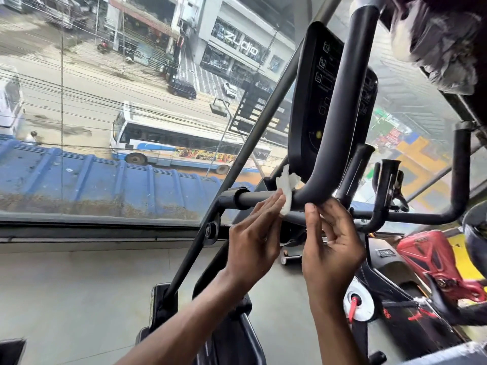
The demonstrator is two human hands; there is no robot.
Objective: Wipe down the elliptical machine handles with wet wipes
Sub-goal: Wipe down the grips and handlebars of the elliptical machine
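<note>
A thick black curved handle (pixel 340 101) of the elliptical machine rises in front of the black console (pixel 311 88) and bends into a horizontal bar (pixel 258 198) at centre. A white wet wipe (pixel 286 187) is draped over that bend. My left hand (pixel 254 241) presses the wipe against the bar with flat fingers. My right hand (pixel 333 246) sits just to its right, thumb and fingertips touching the underside of the bend. A second wad of white wipe (pixel 411 40) shows at the top right, blurred.
A large window (pixel 105 127) directly ahead looks down on a street with a bus. A slanted black frame tube (pixel 237 159) crosses left of the console. Short upright grips (pixel 390 180) and a red-and-black machine (pixel 432 259) stand to the right. Grey floor lies at lower left.
</note>
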